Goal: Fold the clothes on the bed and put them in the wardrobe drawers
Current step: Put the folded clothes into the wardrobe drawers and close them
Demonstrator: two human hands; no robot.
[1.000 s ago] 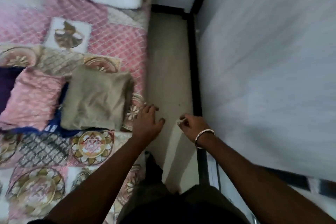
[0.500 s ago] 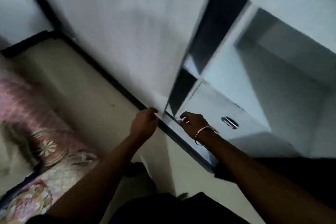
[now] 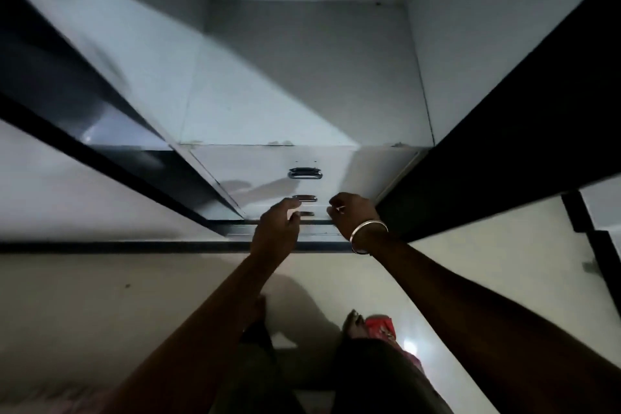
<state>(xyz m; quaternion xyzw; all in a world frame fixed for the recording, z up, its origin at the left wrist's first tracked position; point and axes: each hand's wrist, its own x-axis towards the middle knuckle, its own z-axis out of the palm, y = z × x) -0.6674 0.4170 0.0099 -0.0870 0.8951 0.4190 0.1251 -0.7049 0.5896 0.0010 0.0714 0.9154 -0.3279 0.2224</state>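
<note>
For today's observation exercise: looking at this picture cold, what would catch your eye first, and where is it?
Two bare hands meet low at centre: the left hand and the right hand, which wears a metal bangle, both at the wardrobe's stacked drawers. Above them gleams the top drawer handle, under a bare pale shelf. A red slipper shows below on the floor.

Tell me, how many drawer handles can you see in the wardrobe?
3. The top handle sits clear on the upper drawer front. The middle handle is just above the left hand. The bottom handle peeks out between both hands. More may be hidden.
</note>
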